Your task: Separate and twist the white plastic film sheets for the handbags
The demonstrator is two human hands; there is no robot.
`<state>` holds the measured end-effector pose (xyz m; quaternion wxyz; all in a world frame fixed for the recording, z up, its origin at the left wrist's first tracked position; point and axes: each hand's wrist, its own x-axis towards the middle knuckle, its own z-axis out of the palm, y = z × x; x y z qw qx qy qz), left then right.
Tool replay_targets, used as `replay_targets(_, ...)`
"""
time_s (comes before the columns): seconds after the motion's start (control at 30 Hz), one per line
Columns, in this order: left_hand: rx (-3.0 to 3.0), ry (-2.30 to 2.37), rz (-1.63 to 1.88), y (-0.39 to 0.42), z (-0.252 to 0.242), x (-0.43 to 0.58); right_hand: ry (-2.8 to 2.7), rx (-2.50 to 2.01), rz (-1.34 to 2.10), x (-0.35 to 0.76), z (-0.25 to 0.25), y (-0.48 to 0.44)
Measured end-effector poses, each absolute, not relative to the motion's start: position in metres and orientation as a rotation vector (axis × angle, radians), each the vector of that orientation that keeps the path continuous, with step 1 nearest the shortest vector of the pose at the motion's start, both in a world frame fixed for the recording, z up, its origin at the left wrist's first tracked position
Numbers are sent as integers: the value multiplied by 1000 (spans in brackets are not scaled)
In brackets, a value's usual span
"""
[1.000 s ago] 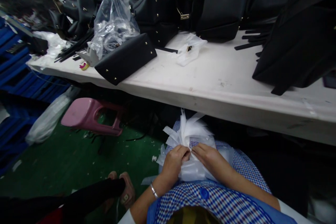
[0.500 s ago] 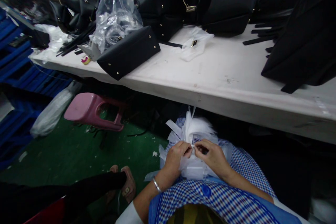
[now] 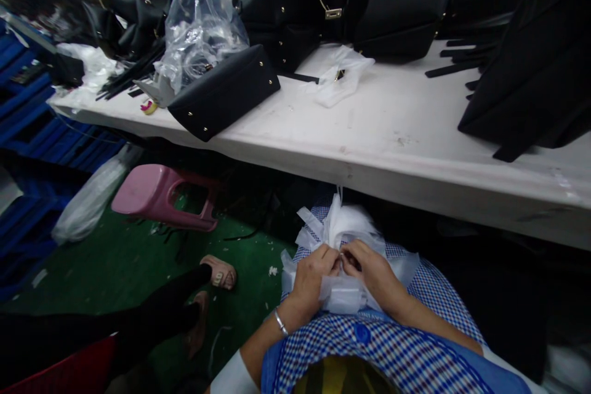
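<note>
A heap of translucent white plastic sheeting (image 3: pixel 344 295) lies across my lap, over a blue checked apron (image 3: pixel 436 292). My left hand (image 3: pixel 316 271), with a silver bangle at the wrist, pinches the plastic near the middle of the heap. Fingertip to fingertip with it, my right hand (image 3: pixel 369 268) is closed in a pinch on the same spot. Whatever small piece sits between the fingertips is too small to make out. Just beyond both hands, a white bunched wad (image 3: pixel 353 221) and pale strips stick up toward the table.
A white-covered table (image 3: pixel 383 123) runs in front of me, bearing black handbags (image 3: pixel 226 95), a clear plastic bag (image 3: pixel 198 24), and black straps (image 3: pixel 455 64). A pink stool (image 3: pixel 143 188) stands on the green floor at left. Another person's sandalled foot (image 3: pixel 221 274) is nearby.
My hands stay together at the same spot, with only slight finger movement; the plastic around them shifts a little. At left, the other person's feet have changed position in a step.
</note>
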<state>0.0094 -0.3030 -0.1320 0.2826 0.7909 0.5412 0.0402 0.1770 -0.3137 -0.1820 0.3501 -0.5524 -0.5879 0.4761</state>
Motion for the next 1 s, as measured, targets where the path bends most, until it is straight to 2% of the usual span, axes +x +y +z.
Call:
replay_targets(0.23,2132,1350,154,-299,-137,4,-1251,-1536,1347,174,-199,-319)
replay_targets(0.53,2146,1398,193,-304,-139,7,-1340,-1454,1275,177,-186,-315)
replay_targets(0.8,2140,1319,239,-303,-149,-4,-1055,-1553,1388,174,-207,-316)
replay_targets(1.0,2094,1363,249,-305,-142,-2,-1120,-1561,1345,174,-188,-313)
